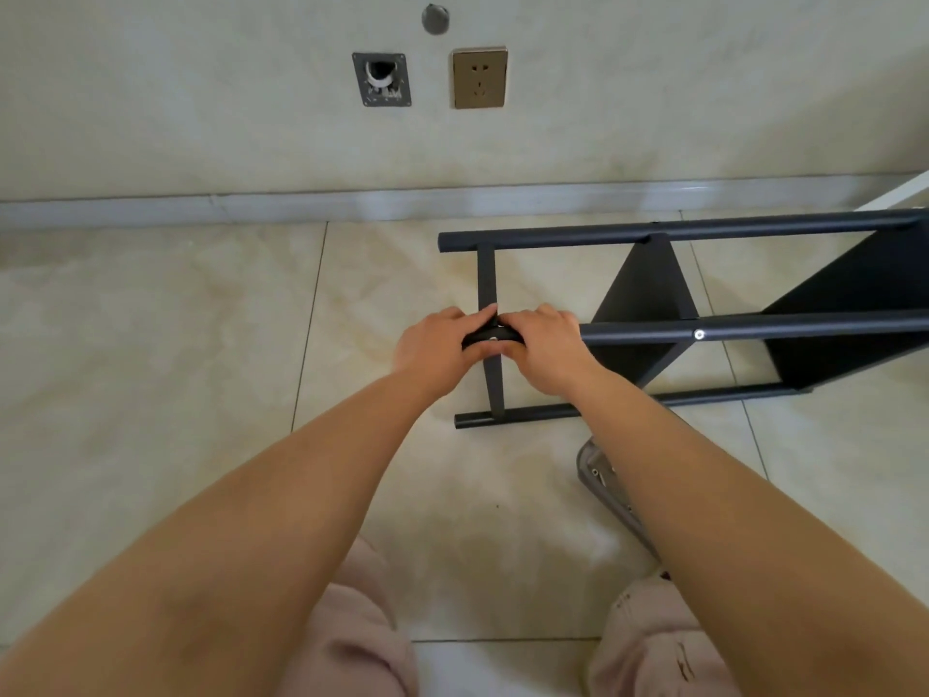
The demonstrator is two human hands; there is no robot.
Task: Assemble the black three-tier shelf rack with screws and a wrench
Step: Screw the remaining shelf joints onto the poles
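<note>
On floor, left hand (435, 352), right hand (545, 344) gripping rack (653, 294)

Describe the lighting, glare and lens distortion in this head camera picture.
Head view: soft, even daylight, faint shadows under the black metal shelf rack; a bright glare on the grey skirting strip; wide-angle lens bends that strip and the beige floor tiles' seams; left hand and right hand sharp, corners slightly soft.

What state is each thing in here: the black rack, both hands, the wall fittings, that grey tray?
Black metal shelf rack: lying on its side, partly assembled.
Left hand: gripping the near post's end.
Right hand: gripping the same post.
Silver screw: seated in the post.
Bronze wall socket: nothing plugged in.
Grey wall box: uncovered.
Grey tray: on floor, holding small parts.
</note>
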